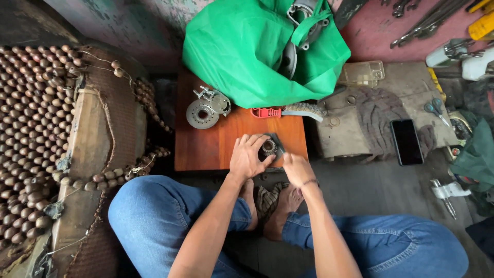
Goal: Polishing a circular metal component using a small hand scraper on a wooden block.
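While the left hand (248, 157) grips a small gear (268, 148), the right hand (297, 169) rests beside it

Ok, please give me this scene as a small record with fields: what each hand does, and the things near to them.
left hand: left hand grips the small toothed metal part
right hand: right hand rests at the table edge beside the part
surface: small wooden table
on table: wire brush with red handle; round metal assembly
behind: green bag
right side: black phone on grey cloth; scissors
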